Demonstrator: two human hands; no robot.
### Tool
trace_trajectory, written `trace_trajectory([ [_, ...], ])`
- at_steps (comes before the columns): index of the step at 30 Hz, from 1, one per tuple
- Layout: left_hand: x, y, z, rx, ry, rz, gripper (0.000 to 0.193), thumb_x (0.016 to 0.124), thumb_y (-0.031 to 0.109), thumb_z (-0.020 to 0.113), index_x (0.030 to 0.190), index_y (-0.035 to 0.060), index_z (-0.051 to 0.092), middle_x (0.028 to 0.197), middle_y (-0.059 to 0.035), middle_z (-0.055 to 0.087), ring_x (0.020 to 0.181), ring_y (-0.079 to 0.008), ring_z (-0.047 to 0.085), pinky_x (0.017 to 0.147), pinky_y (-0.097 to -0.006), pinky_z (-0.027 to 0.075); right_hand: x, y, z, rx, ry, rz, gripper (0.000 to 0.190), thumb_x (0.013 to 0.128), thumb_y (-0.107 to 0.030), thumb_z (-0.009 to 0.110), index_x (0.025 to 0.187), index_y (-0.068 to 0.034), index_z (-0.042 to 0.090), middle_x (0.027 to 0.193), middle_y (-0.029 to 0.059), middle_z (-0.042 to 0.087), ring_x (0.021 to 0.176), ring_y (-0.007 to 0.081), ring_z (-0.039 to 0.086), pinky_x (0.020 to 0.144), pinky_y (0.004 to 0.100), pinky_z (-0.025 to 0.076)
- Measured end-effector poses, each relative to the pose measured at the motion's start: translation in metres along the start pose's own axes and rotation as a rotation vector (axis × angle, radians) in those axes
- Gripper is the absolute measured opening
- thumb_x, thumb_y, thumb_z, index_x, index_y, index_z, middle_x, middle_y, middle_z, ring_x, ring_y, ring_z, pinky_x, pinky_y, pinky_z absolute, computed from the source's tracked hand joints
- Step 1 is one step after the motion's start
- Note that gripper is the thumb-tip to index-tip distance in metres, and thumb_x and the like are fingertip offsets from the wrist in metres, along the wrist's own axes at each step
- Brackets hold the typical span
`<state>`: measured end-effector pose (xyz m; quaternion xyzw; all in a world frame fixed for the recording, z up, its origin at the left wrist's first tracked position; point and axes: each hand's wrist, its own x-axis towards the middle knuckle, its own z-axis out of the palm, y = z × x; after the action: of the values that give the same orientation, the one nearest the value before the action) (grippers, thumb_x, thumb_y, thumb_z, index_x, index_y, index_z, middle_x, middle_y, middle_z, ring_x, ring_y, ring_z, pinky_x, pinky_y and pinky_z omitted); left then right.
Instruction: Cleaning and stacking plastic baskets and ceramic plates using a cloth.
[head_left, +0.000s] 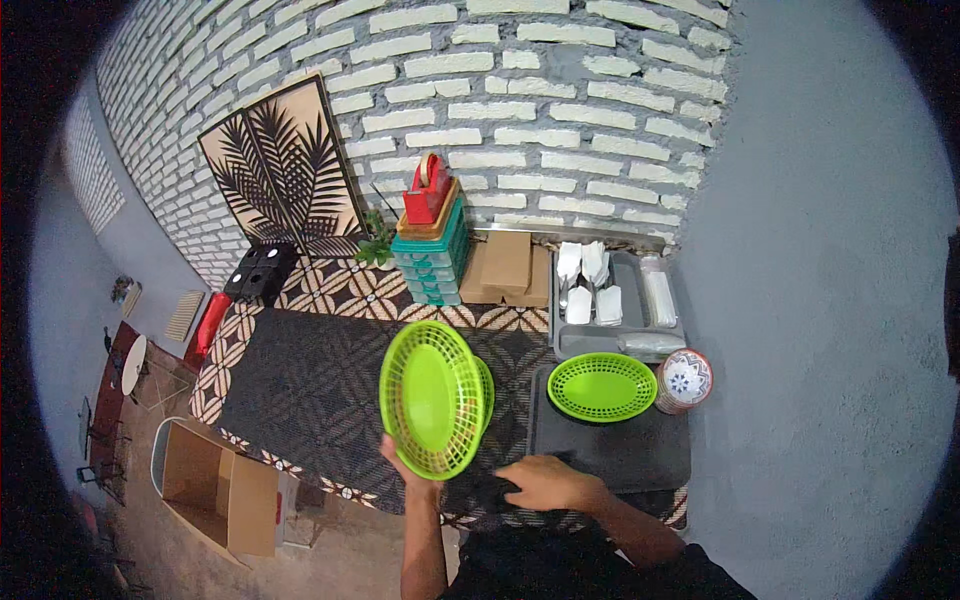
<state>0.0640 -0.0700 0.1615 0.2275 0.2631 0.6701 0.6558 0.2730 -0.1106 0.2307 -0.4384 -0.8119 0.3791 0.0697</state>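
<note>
My left hand (411, 466) grips the lower rim of a bright green oval plastic basket (431, 401), tilted up so that its inside faces me. Part of another green basket (487, 394) shows behind its right side; whether the two touch is hidden. My right hand (551, 482) hangs over the front of the table, fingers apart and holding nothing. Beyond it, a third green oval basket (602, 388) sits on a dark grey tray (622, 457). Patterned bowls (683, 382) are stacked at that tray's right edge.
A grey cutlery tray (628, 270) holds wrapped packets. Flat cardboard boxes (506, 262) lie beside a teal drawer unit (429, 262) topped by a red tape dispenser (429, 195). A dark mat (315, 375) covers the table. An open carton (217, 487) stands left below; a wall (795, 300) bounds the right.
</note>
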Motion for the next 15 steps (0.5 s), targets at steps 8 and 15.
trace_trajectory([
  [8,0.009,0.003,0.033,-0.386,-0.111,-0.32,0.075,0.085,0.065,0.039,0.139,0.0122,0.037,0.138,-0.0148,0.043,0.119,-0.0357,0.049,0.099,-0.0548,0.04,-0.019,0.024,0.048,0.208,0.12,-0.027,0.045,0.091,-0.03,0.056,0.127,-0.005,0.05,0.125,0.0165,0.054,0.115,0.0315,0.052,0.097,0.0412,0.04],
  [15,0.002,-0.042,0.027,-0.191,-0.087,-0.569,0.071,0.092,0.061,0.032,0.139,0.0083,0.037,0.138,-0.0151,0.044,0.122,-0.0336,0.047,0.103,-0.0515,0.037,-0.033,0.056,0.022,0.756,0.852,0.291,0.036,0.094,-0.012,0.05,0.128,0.0,0.046,0.12,0.0137,0.05,0.094,0.0189,0.06,0.072,0.0299,0.052],
])
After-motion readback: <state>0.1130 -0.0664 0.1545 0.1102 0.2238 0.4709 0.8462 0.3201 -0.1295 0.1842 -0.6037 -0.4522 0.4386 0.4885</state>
